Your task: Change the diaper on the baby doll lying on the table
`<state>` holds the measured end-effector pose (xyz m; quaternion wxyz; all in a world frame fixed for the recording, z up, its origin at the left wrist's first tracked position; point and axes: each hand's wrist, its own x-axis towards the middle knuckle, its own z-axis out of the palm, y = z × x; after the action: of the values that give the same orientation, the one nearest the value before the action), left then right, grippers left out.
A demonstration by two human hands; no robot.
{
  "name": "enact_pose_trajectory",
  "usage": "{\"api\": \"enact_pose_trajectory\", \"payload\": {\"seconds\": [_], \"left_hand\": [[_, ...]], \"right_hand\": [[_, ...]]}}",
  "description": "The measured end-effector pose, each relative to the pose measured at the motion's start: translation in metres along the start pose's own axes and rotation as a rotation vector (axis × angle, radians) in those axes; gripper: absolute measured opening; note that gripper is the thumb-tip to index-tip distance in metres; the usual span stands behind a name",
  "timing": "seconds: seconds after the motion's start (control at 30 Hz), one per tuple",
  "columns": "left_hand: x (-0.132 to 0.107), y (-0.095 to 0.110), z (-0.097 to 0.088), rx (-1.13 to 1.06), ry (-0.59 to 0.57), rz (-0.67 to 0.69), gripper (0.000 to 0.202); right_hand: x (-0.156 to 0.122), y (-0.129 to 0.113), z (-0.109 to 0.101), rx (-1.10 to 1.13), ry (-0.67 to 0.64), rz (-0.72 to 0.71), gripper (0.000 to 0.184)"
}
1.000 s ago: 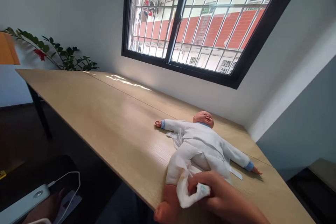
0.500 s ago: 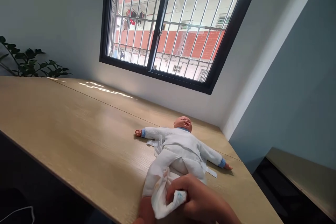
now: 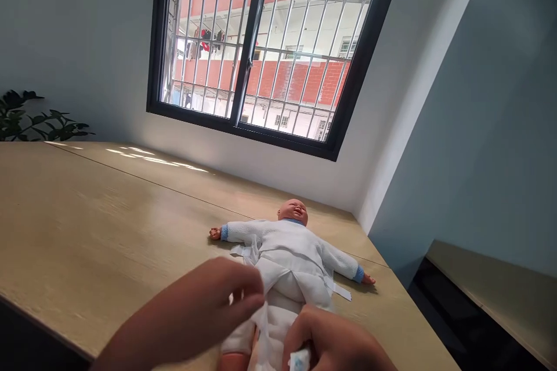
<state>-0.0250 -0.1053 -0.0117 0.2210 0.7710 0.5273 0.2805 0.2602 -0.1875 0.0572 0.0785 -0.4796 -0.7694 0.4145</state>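
A baby doll [image 3: 290, 243] in a white top with blue cuffs lies on its back, arms spread and head away from me. Under and between its legs runs a white diaper [image 3: 281, 320], with a tape tab [image 3: 342, 292] sticking out beside the hip. At the lower right my right hand [image 3: 337, 339] is closed round the diaper's front end, a bluish-marked bit showing between the fingers. My left hand [image 3: 217, 301] is over the doll's leg, thumb and fingers pinched at the diaper's side edge. The doll's lower legs are mostly hidden.
The doll lies on a wide wooden table [image 3: 108, 232], whose far edge meets the wall under a barred window [image 3: 265, 52]. A leafy plant [image 3: 35, 119] stands behind at the left. Another brown surface [image 3: 491, 278] is at the right.
My left hand has risen from the bottom edge to the diaper's side. My right hand, still holding the diaper's end, has moved slightly lower. The view has shifted a little.
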Motion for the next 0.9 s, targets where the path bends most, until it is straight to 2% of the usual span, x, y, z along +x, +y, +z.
{"api": "enact_pose_trajectory", "payload": {"seconds": [0.03, 0.07, 0.1, 0.13, 0.17, 0.2, 0.27, 0.3, 0.37, 0.43, 0.53, 0.6, 0.67, 0.8, 0.9], "left_hand": [[0.019, 0.034, -0.01, -0.015, -0.102, 0.197, 0.027], [0.039, 0.065, -0.017, -0.017, -0.142, 0.316, 0.025], [0.059, 0.09, -0.021, -0.016, -0.141, 0.379, 0.023], [0.078, 0.108, -0.022, -0.011, -0.148, 0.402, 0.021], [0.094, 0.117, -0.019, -0.006, -0.153, 0.386, 0.021], [0.108, 0.118, -0.013, -0.012, -0.157, 0.356, 0.021], [0.129, 0.099, 0.002, -0.082, -0.14, 0.293, 0.017], [0.136, 0.084, 0.009, -0.151, -0.125, 0.257, 0.017], [0.144, 0.053, 0.02, -0.158, -0.077, 0.227, 0.018], [0.146, 0.029, 0.026, -0.126, -0.011, 0.211, 0.016], [0.146, 0.011, 0.028, -0.08, 0.048, 0.191, 0.014], [0.147, 0.006, 0.03, -0.068, 0.058, 0.183, 0.013], [0.149, 0.001, 0.031, -0.071, 0.061, 0.184, 0.011], [0.153, -0.008, 0.03, -0.109, 0.039, 0.202, 0.027], [0.153, -0.01, 0.028, -0.121, 0.023, 0.214, 0.028]], "right_hand": [[-0.002, 0.001, -0.003, 0.036, -0.032, -0.015, 0.033], [-0.004, 0.002, -0.006, 0.085, -0.069, -0.037, 0.038], [-0.006, 0.002, -0.01, 0.143, -0.098, -0.071, 0.042], [-0.007, 0.002, -0.014, 0.208, -0.103, -0.115, 0.047], [-0.007, 0.002, -0.018, 0.274, -0.065, -0.166, 0.05], [-0.006, 0.003, -0.022, 0.336, 0.019, -0.213, 0.052], [-0.003, 0.006, -0.031, 0.421, 0.284, -0.265, 0.051], [-0.001, 0.008, -0.035, 0.439, 0.429, -0.261, 0.049], [0.005, 0.016, -0.04, 0.419, 0.663, -0.206, 0.046], [0.011, 0.027, -0.043, 0.348, 0.806, -0.128, 0.044], [0.021, 0.046, -0.042, 0.153, 0.968, -0.004, 0.045], [0.027, 0.057, -0.039, 0.012, 1.015, 0.047, 0.044], [0.032, 0.065, -0.036, -0.067, 0.997, 0.06, 0.042], [0.038, 0.072, -0.032, -0.063, 0.943, 0.047, 0.039], [0.039, 0.074, -0.032, -0.033, 0.938, 0.041, 0.039]]}}
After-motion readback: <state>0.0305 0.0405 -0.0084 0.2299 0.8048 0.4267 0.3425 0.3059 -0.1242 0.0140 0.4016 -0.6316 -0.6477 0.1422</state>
